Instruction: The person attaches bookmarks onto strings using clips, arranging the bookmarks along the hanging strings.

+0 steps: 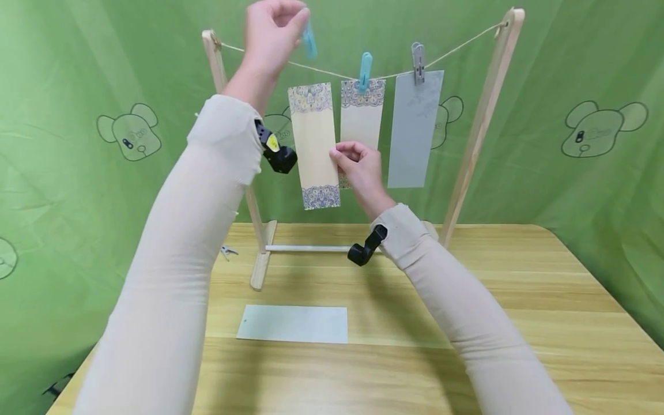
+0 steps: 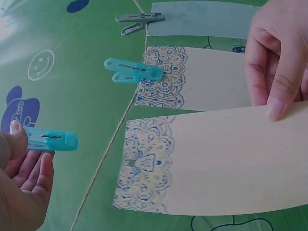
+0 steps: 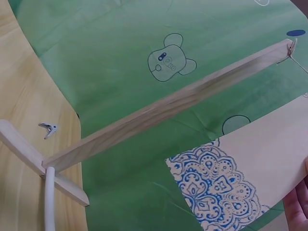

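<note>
My left hand (image 1: 272, 34) pinches a light blue clothespin (image 2: 53, 138) by its handle end, just above the string (image 1: 321, 71). With thumb and fingers, my right hand (image 1: 361, 170) grips the edge of a cream bookmark (image 1: 314, 144) patterned in blue at both ends. The bookmark's top end is close to the string, apart from the held clothespin. Beside it, a matching bookmark (image 1: 360, 118) hangs from another blue clothespin (image 1: 365, 72). Further right, a grey clothespin (image 1: 418, 62) holds a pale blue-grey bookmark (image 1: 415, 132) on the string.
A wooden frame (image 1: 479, 127) carries the string between its two posts, with a white rod (image 1: 308, 248) low across it. On the table (image 1: 519, 323) lie a pale card (image 1: 293, 324) and a small grey clothespin (image 1: 228, 252) near the left foot. A green curtain (image 1: 155, 196) hangs behind.
</note>
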`<action>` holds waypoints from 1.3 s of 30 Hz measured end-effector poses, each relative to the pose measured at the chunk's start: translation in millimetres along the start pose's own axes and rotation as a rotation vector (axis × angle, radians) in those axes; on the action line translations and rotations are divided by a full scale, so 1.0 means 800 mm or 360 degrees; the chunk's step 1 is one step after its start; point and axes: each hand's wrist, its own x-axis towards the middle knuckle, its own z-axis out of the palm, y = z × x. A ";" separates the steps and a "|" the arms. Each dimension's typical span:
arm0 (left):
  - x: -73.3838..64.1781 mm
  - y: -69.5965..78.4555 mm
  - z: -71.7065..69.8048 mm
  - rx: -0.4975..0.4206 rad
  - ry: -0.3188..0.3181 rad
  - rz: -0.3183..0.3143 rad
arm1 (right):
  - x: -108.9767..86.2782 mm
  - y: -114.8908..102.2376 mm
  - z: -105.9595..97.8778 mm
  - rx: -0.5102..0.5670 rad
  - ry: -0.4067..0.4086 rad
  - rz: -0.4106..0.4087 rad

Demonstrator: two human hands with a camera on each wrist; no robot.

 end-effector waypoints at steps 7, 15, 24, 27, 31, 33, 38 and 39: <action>0.011 -0.006 0.008 0.0184 0.0166 -0.0068 | 0.006 0.000 0.001 0.0045 0.0035 0.0016; 0.012 -0.010 0.014 0.0200 0.0229 -0.0118 | 0.008 0.003 0.000 0.0039 0.0056 0.0019; 0.011 -0.013 0.017 0.0235 0.0226 -0.0177 | 0.010 0.000 0.003 0.0035 0.0056 0.0031; 0.012 -0.015 0.016 0.0236 0.0199 -0.0192 | 0.011 -0.002 0.004 0.0037 0.0055 0.0029; 0.013 -0.018 0.015 0.0262 0.0168 -0.0184 | 0.012 -0.003 0.004 0.0053 0.0052 0.0029; 0.013 -0.019 0.016 0.0287 0.0160 -0.0186 | 0.013 -0.003 0.004 0.0050 0.0048 0.0028; 0.012 -0.022 0.018 0.0314 0.0141 -0.0212 | 0.013 -0.003 0.005 0.0061 0.0047 0.0019; 0.011 -0.022 0.018 0.0320 0.0140 -0.0210 | 0.013 -0.004 0.005 0.0066 0.0049 0.0019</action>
